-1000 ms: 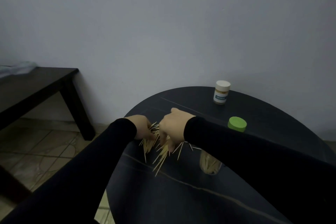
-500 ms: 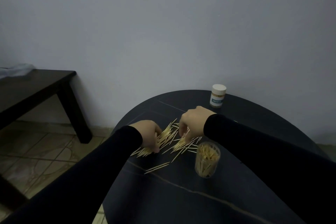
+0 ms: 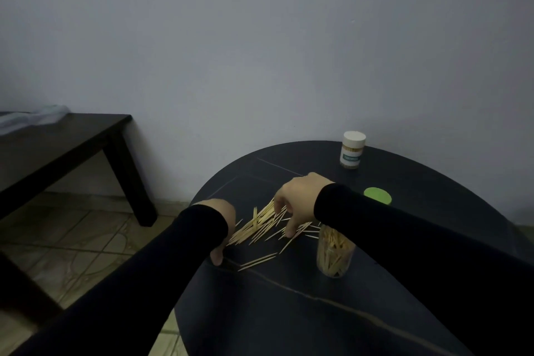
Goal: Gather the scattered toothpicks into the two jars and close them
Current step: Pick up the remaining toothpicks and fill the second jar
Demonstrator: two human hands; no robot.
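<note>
Both arms in black sleeves are reaching forward from the near side. The left hand is hanging palm-down, its fingers curling downward. The right hand is arching farther right, fingers pointing down, spread.

Two hands, two clear plastic toothpick jars, one loose green round lid, many scattered wooden toothpicks, too many to count.
</note>
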